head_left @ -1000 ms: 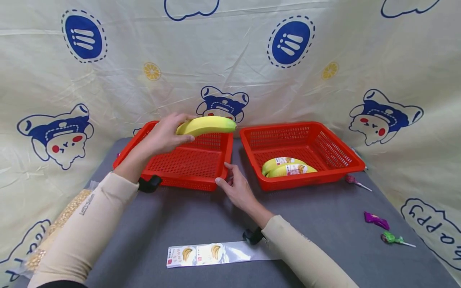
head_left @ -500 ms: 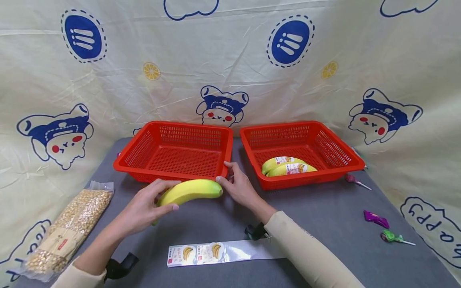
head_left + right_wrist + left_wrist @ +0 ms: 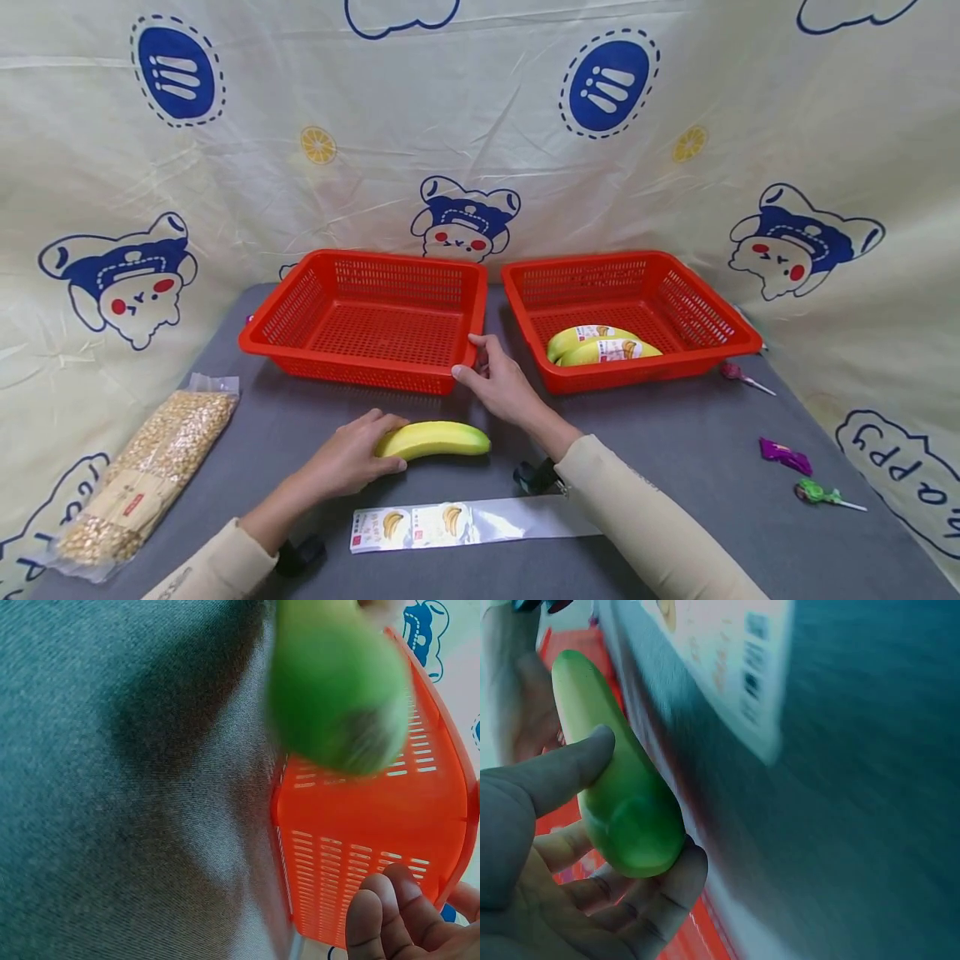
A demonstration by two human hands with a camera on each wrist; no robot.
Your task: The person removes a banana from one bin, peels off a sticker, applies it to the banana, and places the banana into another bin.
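On the grey bench (image 3: pixel 675 450), just near of the left red basket (image 3: pixel 367 321), the banana (image 3: pixel 435 438) lies flat, its left end gripped by the left hand (image 3: pixel 348 458). The right hand (image 3: pixel 498 385) pinches the basket's near right corner. Best to keep the banana level above the empty wrapper (image 3: pixel 465 525).

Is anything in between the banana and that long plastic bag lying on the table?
No. The banana, gripped by the left hand, lies just behind the bag, and only bare grey table shows between them.
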